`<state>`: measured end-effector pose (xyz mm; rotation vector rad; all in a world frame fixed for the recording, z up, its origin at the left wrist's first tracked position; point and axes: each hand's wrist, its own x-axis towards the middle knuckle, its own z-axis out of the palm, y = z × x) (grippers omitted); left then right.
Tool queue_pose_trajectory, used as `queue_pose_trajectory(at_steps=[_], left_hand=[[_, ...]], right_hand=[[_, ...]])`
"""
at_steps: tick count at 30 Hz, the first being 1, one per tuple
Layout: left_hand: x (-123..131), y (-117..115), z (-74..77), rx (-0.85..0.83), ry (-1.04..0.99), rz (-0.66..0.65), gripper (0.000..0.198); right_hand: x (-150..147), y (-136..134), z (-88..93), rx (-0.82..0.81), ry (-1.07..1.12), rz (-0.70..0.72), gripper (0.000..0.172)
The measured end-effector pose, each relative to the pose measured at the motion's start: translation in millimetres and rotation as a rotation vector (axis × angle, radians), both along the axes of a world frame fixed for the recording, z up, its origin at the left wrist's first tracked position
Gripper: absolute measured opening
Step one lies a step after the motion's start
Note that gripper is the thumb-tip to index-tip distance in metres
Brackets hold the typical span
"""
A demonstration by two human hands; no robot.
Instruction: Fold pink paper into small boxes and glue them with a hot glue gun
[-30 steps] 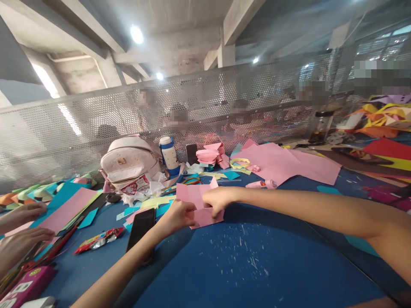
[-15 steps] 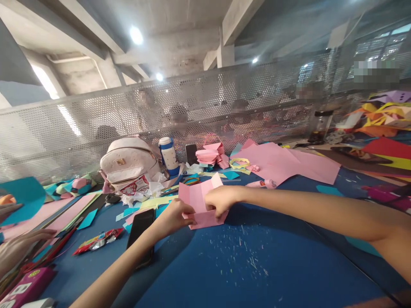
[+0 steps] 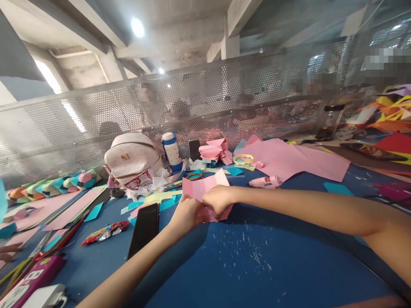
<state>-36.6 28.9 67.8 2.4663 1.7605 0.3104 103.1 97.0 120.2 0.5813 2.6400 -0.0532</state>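
Observation:
A creased pink paper sheet (image 3: pixel 202 186) stands partly raised off the blue table (image 3: pixel 244 265) at the centre. My left hand (image 3: pixel 186 214) is closed on its lower left edge. My right hand (image 3: pixel 218 199) is closed on its lower middle, fingers curled over the fold. Both hands touch each other at the paper's near edge, which they hide. A black phone (image 3: pixel 144 229) lies just left of my left forearm.
A white backpack (image 3: pixel 131 156), a blue-and-white bottle (image 3: pixel 171 149), a stack of pink folded pieces (image 3: pixel 212 152) and large pink sheets (image 3: pixel 289 158) sit behind. A pink glue gun (image 3: pixel 265 182) lies to the right. A snack wrapper (image 3: pixel 104 232) and paper strips lie left. Another person's fingers (image 3: pixel 8 252) show at the left edge.
My two hands have drawn closer together on the pink paper, and its upper part stands more upright. The other person's hands at the left have mostly withdrawn. The camera shifted slightly.

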Motion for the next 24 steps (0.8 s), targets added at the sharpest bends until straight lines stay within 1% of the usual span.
queue_pose_trajectory(at_steps=[4, 9, 11, 14, 17, 19, 20, 24], left_hand=[[1, 3, 5.9, -0.033, 0.052, 0.010, 0.006], [-1, 9, 5.5, -0.099, 0.118, 0.005, 0.024], [-2, 7, 5.0, -0.106, 0.129, -0.003, 0.028], [-4, 0, 6.8, -0.062, 0.117, -0.023, 0.017], [-4, -10, 10.5, -0.004, 0.100, -0.037, 0.007], [-4, -14, 12.5, 0.028, 0.093, -0.049, 0.007], [-3, -16, 13.1, 0.042, 0.091, -0.060, 0.008], [-2, -12, 13.5, 0.076, 0.102, -0.092, 0.005]], right_hand=[[-1, 2, -2.3, -0.001, 0.009, -0.027, 0.037], [-6, 3, -4.1, -0.011, -0.008, -0.046, 0.032], [-6, 1, -3.7, -0.001, 0.000, -0.050, 0.032], [-1, -6, -1.7, 0.030, 0.037, -0.055, 0.036], [7, -15, 1.6, 0.064, 0.059, -0.064, 0.028], [10, -21, 3.5, 0.084, 0.056, -0.069, 0.021], [10, -23, 3.9, 0.094, 0.054, -0.070, 0.021], [6, -26, 1.2, 0.131, 0.060, -0.061, 0.027]])
